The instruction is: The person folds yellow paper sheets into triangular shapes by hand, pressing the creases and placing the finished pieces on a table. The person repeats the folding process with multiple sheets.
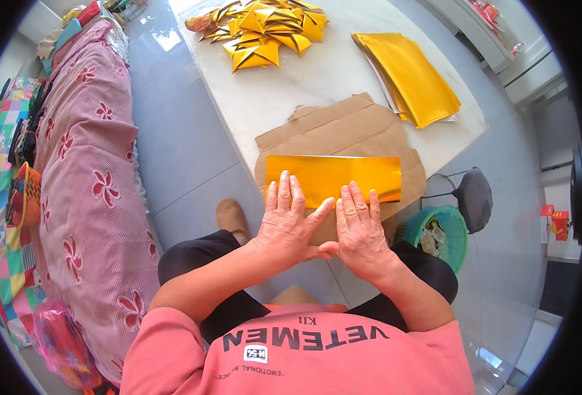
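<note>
Pink shirt [291,355] lies nearest, with both bare forearms reaching forward from its sleeves over dark-trousered knees. The gold sheet [350,172] lies lengthwise across a piece of cardboard [330,125] on the pale worktop [314,85], right under the fingertips.

Skewing looks like the likeliest trouble: if one hand pushes harder than the other, the sheet could turn or slide on the cardboard. Its surface is shiny and seems thin, so uneven pressure or a dragged fingertip could leave a stray crease. The cardboard has ridges of its own, which might print through under firm pressing, and its ragged outline offers no straight edge to line up with.

As for pose, the left hand [283,222] reaches in from the left, palm down, fingers spread; the right hand [362,234] angles inward, fingers closer together. The thumbs meet, or nearly so. Neither grip is clamped on anything: the fingers are extended, resting on the sheet's near part. How hard they press, I cannot tell.
</note>
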Demonstrator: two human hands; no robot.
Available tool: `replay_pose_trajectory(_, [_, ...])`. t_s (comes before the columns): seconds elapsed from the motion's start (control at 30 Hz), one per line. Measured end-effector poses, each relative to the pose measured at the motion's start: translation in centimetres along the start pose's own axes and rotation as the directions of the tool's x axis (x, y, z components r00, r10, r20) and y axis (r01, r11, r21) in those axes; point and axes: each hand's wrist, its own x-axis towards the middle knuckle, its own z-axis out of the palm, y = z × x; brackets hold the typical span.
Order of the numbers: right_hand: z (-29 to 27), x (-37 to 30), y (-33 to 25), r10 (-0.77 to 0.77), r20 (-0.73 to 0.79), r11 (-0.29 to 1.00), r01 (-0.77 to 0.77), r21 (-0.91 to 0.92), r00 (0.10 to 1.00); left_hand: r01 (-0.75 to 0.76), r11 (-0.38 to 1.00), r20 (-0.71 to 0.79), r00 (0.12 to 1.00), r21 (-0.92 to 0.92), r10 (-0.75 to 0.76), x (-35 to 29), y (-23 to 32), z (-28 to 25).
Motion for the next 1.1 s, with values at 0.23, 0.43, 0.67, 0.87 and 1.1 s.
replay_pose_trajectory(0.23, [-1.1, -1.4, 0.9, 0.053, 0.069, 0.998, -0.052, -0.021, 0.996, 0.005, 0.997, 0.059, 0.998, 0.082, -0.010, 0.1, 0.1, -0.3])
replay_pose_trajectory(0.43, [-1.5, -3.8, 2.9, 0.136, 0.074, 0.988, -0.130, -0.079, 0.988, 0.029, 0.998, 0.129, 0.991, 0.053, -0.035, 0.4, 0.4, -1.2])
replay_pose_trajectory(0.67, [-1.9, -5.7, 4.6, 0.278, 0.049, 0.949, -0.267, -0.167, 0.959, 0.051, 0.997, 0.194, 0.979, 0.055, -0.061, 0.5, 0.6, -1.7])
replay_pose_trajectory(0.87, [-2.2, -5.8, 5.6, 0.399, -0.057, 0.901, -0.403, -0.161, 0.915, 0.007, 1.000, 0.237, 0.971, 0.019, -0.011, 1.4, -0.3, -3.5])
replay_pose_trajectory(1.1, [-1.8, -4.4, 6.2, 0.073, -0.060, 0.984, -0.082, -0.160, 0.996, -0.203, 0.978, 0.185, 0.960, -0.057, 0.210, 3.1, -4.1, -4.8])
